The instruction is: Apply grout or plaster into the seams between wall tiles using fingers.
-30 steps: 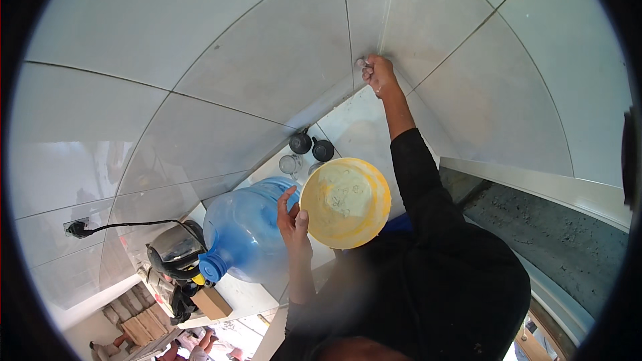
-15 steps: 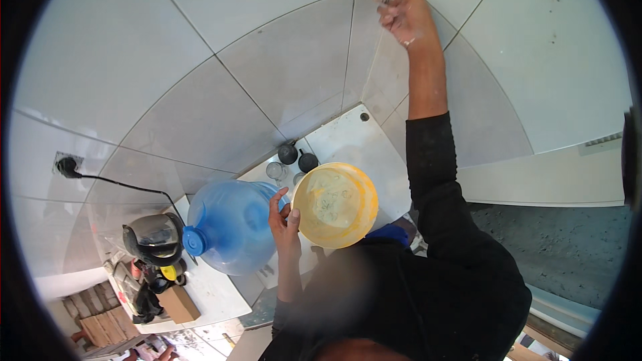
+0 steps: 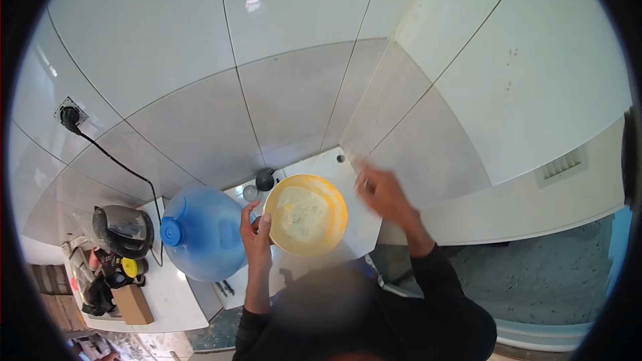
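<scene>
My left hand (image 3: 256, 241) grips the rim of a yellow bowl (image 3: 340, 210) from its left side, thumb along the edge. Inside the bowl is a pale, wet-looking mixture (image 3: 301, 214) with a lumpy middle, and yellow shows through on the right wall. To the bowl's right, my right hand (image 3: 384, 194) is raised before the tiled corner, apart from the bowl. Its fingers look curled but are smeared by motion; whatever is between them cannot be made out. A big blue water bottle (image 3: 207, 241) stands just left of my left hand.
Behind the bowl stand a dark cup (image 3: 265, 180) and a clear glass (image 3: 251, 193). Farther left are a kettle (image 3: 124, 230), a brown box (image 3: 133, 305) and a black cord (image 3: 120, 160) plugged into the wall socket (image 3: 70, 116). Tiled walls (image 3: 287, 93) meet behind the white counter (image 3: 361, 227).
My right hand has come down from high in the wall corner to beside the bowl. The view has shifted; my left hand still holds the bowl.
</scene>
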`<state>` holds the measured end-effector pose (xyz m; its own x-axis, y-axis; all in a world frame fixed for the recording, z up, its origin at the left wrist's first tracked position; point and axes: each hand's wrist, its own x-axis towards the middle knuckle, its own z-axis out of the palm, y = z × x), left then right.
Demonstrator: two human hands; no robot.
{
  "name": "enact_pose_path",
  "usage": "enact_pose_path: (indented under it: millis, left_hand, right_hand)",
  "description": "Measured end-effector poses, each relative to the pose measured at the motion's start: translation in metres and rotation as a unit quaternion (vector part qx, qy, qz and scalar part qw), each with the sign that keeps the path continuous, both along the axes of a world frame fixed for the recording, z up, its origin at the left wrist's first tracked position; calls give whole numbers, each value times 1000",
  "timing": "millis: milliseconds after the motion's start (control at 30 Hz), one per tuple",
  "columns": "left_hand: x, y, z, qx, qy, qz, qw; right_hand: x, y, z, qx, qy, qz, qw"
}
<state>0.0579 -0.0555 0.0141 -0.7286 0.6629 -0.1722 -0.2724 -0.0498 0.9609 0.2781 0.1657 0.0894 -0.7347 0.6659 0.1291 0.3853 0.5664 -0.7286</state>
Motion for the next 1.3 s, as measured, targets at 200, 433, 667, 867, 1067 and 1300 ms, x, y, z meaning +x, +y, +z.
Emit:
enact_pose_path:
  millis: [200, 433, 667, 867, 1067, 1300]
  left_hand:
    - [-14, 24, 22, -23, 8, -47, 999]
    - [-26, 20, 31, 35, -14, 21, 999]
    - [-28, 6, 45, 33, 103, 40, 993]
    - [-14, 10, 66, 87, 130, 4, 988]
    - [-5, 9, 73, 110, 123, 6, 986]
    - [3, -2, 73, 78, 103, 3, 992]
  right_hand:
    - [46, -44, -9, 294, -184, 198, 917]
    - [104, -25, -14, 383, -231, 263, 854]
    - [77, -21, 18, 230, -13, 7, 973]
    - [17, -65, 94, 145, 21, 5, 989]
    - [-40, -80, 121, 70, -58, 157, 983]
    - [-72, -78, 85, 133, -119, 228, 957]
